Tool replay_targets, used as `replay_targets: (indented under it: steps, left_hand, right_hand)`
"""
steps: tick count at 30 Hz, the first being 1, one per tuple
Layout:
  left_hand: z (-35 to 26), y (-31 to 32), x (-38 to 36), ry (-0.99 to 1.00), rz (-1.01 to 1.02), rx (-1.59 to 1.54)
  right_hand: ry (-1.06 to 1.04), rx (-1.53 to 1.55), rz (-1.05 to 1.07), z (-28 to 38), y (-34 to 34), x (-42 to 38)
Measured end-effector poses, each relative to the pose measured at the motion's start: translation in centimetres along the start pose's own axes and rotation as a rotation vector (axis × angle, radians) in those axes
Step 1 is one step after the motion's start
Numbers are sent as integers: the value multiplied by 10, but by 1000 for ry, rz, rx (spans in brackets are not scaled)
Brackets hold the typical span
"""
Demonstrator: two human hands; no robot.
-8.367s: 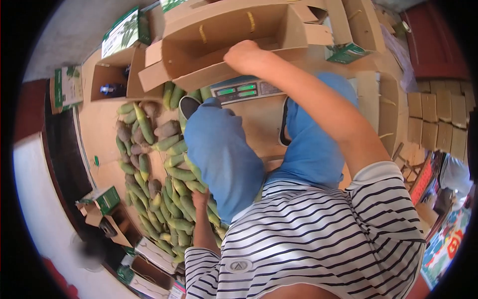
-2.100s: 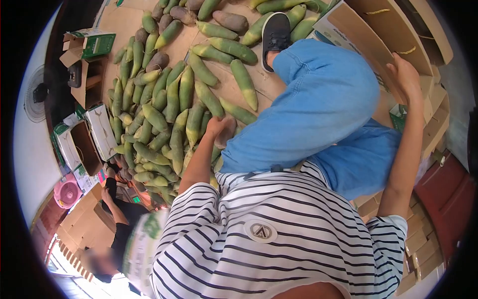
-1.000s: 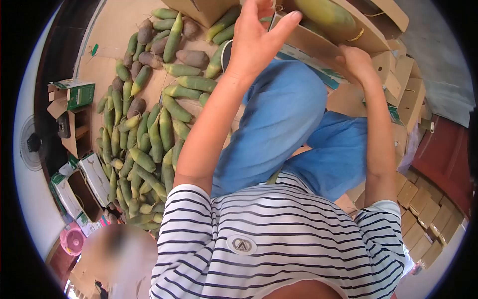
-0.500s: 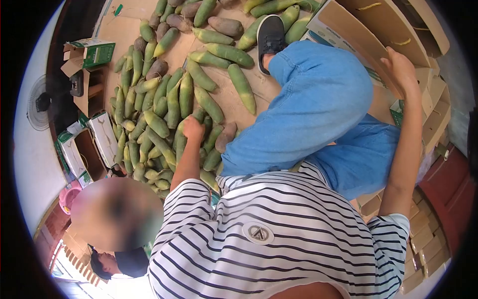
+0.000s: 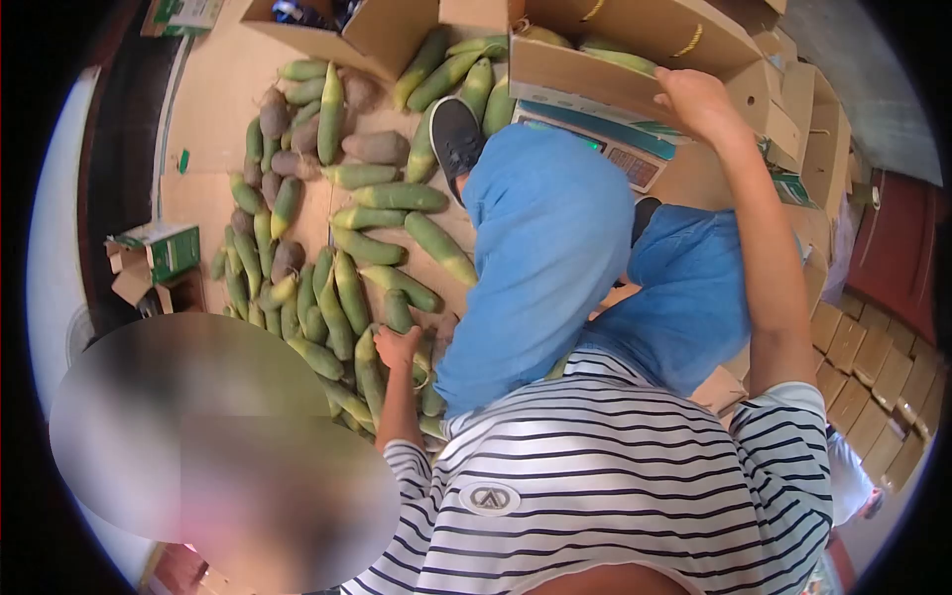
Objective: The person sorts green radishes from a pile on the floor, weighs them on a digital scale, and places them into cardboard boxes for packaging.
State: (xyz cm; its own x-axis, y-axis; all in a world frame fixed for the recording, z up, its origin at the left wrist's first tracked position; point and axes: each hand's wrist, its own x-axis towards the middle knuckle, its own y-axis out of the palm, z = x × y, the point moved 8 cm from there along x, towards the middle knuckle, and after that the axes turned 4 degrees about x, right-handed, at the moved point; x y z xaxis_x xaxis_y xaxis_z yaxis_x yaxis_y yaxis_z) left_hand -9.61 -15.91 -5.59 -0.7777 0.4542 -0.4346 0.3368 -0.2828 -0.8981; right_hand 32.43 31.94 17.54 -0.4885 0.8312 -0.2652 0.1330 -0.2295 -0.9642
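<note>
My left hand (image 5: 397, 346) is closed around the lower end of a green radish (image 5: 398, 310), beside the heap. Around it lie many more green radishes with pale yellowish ends, such as one long radish (image 5: 439, 248) near my knee. A few in the pile are purplish-brown (image 5: 376, 148). My right hand (image 5: 697, 100) is closed on the near edge of an open cardboard box (image 5: 585, 81). Several green radishes (image 5: 620, 59) show inside that box. Under it sits a scale (image 5: 635, 167) with a keypad and a lit green display.
Another open carton (image 5: 397, 38) stands at the top, with dark blue things inside. A small green-and-white box (image 5: 164, 250) is on the left. Stacked brown boxes (image 5: 873, 372) and a red door (image 5: 897, 253) are on the right. Part of another person (image 5: 851, 476) shows at the lower right. A blurred patch hides the lower left.
The view has shifted toward the right, bringing the scale, more of the box and the radishes inside it into sight. My left hand stays by the same part of the heap; my right hand remains at the box.
</note>
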Motion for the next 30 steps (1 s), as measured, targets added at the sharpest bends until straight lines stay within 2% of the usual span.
replay_targets:
  steps: [4,6,10,12,14,16,19,20,22,24,26,28,29,30]
  left_hand:
    - [-101,-62,-3,338,-167,-377]
    - [-165,-127,-11,463,-297,-467]
    - [-281,-272,-53,743,-423,-869]
    - [-328,-334,-87,1006,-468,-1336]
    - [-371,-367,-112,1079,-337,-1574]
    - [-420,-382,-131,1200,-92,-1497]
    - [-469,-351,-134,1326,170,-1291]
    - [-457,-340,-132,1206,3,-1109]
    - [-429,-310,-105,1090,-142,-1022]
    - [-385,-270,-68,938,-128,-927]
    - [-323,-190,-6,781,-8,-839]
    - [-249,-115,16,640,115,-452]
    - [-205,-72,22,674,65,-307]
    - [-166,-35,18,710,22,-160]
  right_hand:
    - [-17,30,-57,-3,2,1]
    - [-19,33,-68,-1,0,0]
    - [-32,36,-76,1,-3,-3]
    - [-23,26,-79,0,-2,-3]
    - [-16,34,-64,-1,0,-2]
    - [-3,21,-30,0,1,-2]
    - [33,31,-7,-3,6,1]
    - [50,40,0,-6,10,1]
    - [24,8,-17,-5,4,-2]
    - [-9,-13,15,0,1,-3]
    - [-74,-47,-41,-2,2,-3]
    - [-30,13,-19,-1,4,-1]
    - [-88,-10,-61,-1,4,-2]
    - [-66,-30,8,-1,6,0]
